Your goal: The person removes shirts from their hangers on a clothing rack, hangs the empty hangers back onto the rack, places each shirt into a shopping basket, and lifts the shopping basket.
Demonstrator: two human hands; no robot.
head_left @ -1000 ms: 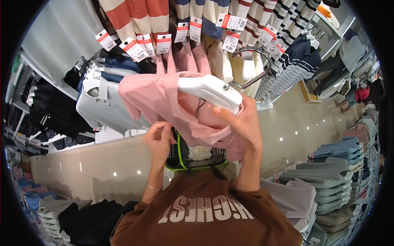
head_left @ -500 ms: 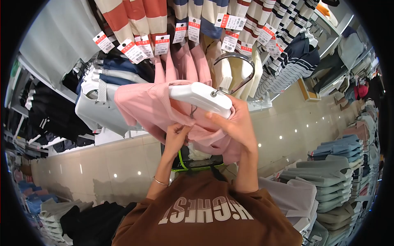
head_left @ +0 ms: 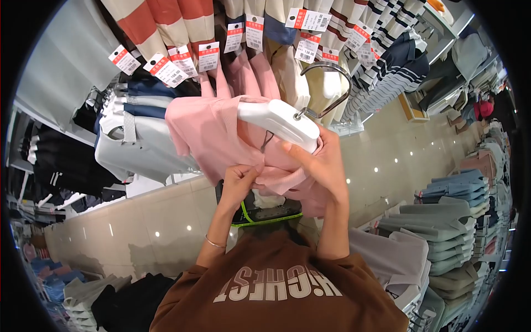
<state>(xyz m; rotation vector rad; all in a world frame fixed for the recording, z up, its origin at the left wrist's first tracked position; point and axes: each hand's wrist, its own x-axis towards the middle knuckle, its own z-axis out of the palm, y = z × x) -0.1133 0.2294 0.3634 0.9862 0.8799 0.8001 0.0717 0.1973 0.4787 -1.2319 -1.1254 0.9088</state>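
Note:
In front of me is a pink shirt (head_left: pixel 207 130) draped on a white hanger (head_left: pixel 279 117) with a dark metal hook. My right hand (head_left: pixel 326 166) grips the hanger's right end, its thumb lying over the pink cloth. Lower down, my left hand (head_left: pixel 240 181) has thumb and fingers pinched on the shirt's front near the neck opening. A small dark cord loop (head_left: pixel 267 141) shows inside the neckline. The palm sides of both hands are hidden.
Striped garments with price tags (head_left: pixel 308 20) hang above. Pale grey shirts (head_left: pixel 138 146) hang at the left, and folded clothes (head_left: pixel 437 229) are stacked at the right. Below my hands is a black container with a green rim (head_left: pixel 271 222). Shiny tiled floor (head_left: pixel 149 218) lies between the racks.
The hanger and its hook have shifted a little right in view, and the neck opening shows more. Both hands keep their hold. The hanging tags appear farther left and higher.

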